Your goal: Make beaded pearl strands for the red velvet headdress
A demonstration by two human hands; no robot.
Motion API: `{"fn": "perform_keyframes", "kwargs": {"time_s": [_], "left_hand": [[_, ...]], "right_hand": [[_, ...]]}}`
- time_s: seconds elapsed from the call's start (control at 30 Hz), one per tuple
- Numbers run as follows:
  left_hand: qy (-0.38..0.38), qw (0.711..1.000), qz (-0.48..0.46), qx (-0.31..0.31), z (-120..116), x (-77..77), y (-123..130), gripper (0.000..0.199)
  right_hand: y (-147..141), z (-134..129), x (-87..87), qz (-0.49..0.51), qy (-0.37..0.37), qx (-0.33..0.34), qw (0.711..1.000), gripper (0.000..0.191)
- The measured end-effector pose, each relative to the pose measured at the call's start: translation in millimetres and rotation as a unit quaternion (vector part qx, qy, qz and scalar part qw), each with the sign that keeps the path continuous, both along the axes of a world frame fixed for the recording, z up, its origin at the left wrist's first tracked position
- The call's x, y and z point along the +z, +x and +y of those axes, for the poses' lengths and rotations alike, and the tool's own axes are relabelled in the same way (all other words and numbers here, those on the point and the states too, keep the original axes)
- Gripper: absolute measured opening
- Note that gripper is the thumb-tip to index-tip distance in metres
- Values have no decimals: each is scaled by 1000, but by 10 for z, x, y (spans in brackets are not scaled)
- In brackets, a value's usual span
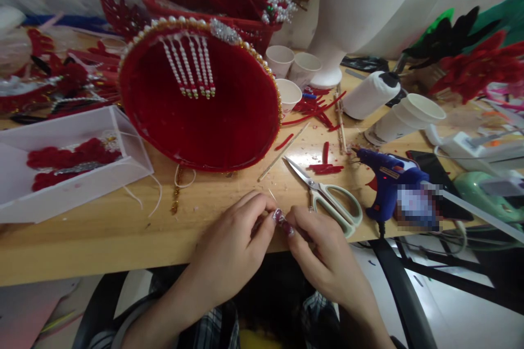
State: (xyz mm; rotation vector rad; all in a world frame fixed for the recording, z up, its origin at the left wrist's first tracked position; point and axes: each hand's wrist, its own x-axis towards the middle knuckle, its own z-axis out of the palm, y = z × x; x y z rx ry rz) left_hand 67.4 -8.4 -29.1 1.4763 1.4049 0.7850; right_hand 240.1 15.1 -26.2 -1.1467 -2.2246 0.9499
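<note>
A wooden table (143, 240), a big red round thing, and two busy hands.
Seen from the fingertips, the red round thing (213, 125) stood at eleven o'clock, with pearly beads around its edge. A white box (94, 184) sat between nine and ten o'clock, with fuzzy red bits inside. The left hand (237, 245) and right hand (323, 251) met by the table's near edge. A blue glue gun (382, 174) lay between two and three o'clock, and scissors (318, 186) at two, near the right hand. The left fingertips pinched a thin pale piece (272, 195) that poked up toward eleven; I could not tell if the right hand gripped it too.
</note>
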Motion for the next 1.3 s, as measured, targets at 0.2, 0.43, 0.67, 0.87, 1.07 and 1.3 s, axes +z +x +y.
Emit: {"fn": "perform_keyframes", "kwargs": {"time_s": [0.2, 0.43, 0.67, 0.87, 1.07, 1.3], "left_hand": [[-26, 989, -127, 65, -30, -70, 41, 11], [-167, 919, -351, 67, -40, -81, 93, 21], [-143, 937, -312, 64, -41, -56, 122, 23], [-28, 979, -188, 78, -43, -41, 107, 17], [82, 992, -63, 68, -41, -57, 137, 16], [51, 995, -37, 76, -30, -64, 155, 16]], "right_hand": [[0, -9, -13, 15, -12, -16, 1000, 25], [-14, -29, -48, 57, -21, -38, 997, 28], [29, -75, -85, 114, -66, -61, 989, 14], [66, -95, -88, 92, -12, -56, 994, 16], [52, -85, -72, 71, -8, -71, 995, 9], [53, -66, -110, 47, 19, -74, 996, 11]]}}
